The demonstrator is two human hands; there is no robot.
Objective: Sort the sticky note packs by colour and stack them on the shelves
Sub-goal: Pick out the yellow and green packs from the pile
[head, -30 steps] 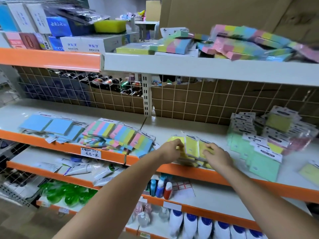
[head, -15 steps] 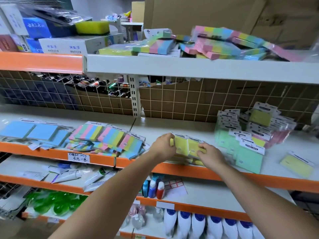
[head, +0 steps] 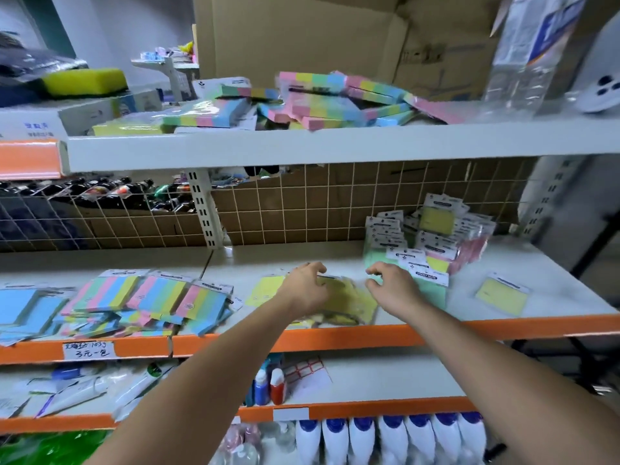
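both hands [head: 307, 286] [head: 391, 288] hover, fingers curled, seemingly above yellow packs [head: 349, 302].

Bare shelf [head: 302, 255] behind the yellow packs [head: 349, 302]; green-pink pile [head: 422, 250] crowds right.

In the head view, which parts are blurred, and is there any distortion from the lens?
Head view: motion blur smears both hands, the left hand and right hand, and the yellow packs under them; the striped packs are also soft. The wide-angle lens bends the upper shelf edge. Light is even, without strong glare.
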